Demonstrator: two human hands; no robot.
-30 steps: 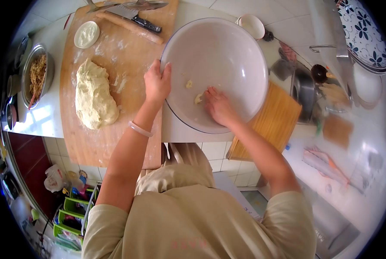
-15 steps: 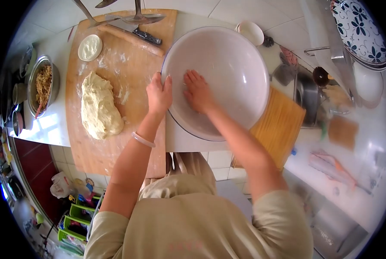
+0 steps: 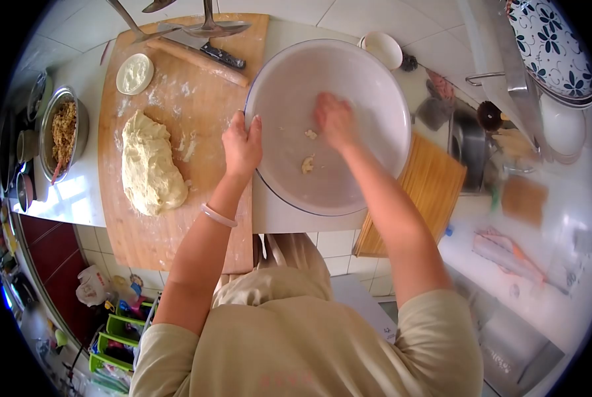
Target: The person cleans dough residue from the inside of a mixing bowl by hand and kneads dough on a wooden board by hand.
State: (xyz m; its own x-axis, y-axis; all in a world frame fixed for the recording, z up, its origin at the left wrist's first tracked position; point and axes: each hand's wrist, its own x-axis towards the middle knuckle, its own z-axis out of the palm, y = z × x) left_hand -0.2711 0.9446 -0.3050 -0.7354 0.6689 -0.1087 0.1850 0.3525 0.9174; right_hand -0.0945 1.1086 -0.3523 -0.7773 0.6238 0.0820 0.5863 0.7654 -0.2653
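Note:
A large pale basin (image 3: 375,159) with a dark blue rim stands on the counter. My left hand (image 3: 242,147) grips its left rim, thumb over the edge and fingers along the outside. Inside the basin is my right hand (image 3: 336,119), its fingers smeared by motion, so what they hold, if anything, does not show. Small scraps of dough (image 3: 308,164) lie on the basin floor below and left of that hand. A big lump of dough (image 3: 152,165) rests on the wooden board (image 3: 210,165), left of my left hand.
A rolling pin (image 3: 200,61), a black-handled knife (image 3: 223,55) and a small dish of flour (image 3: 135,74) lie at the board's far end. A metal bowl of filling (image 3: 64,132) stands left. Ladles (image 3: 216,28) hang overhead. A second board (image 3: 418,192) sits right of the basin.
My right hand has moved right and slightly away from me inside the basin. Dough scraps now show on the basin floor where it was. My left hand stays on the rim.

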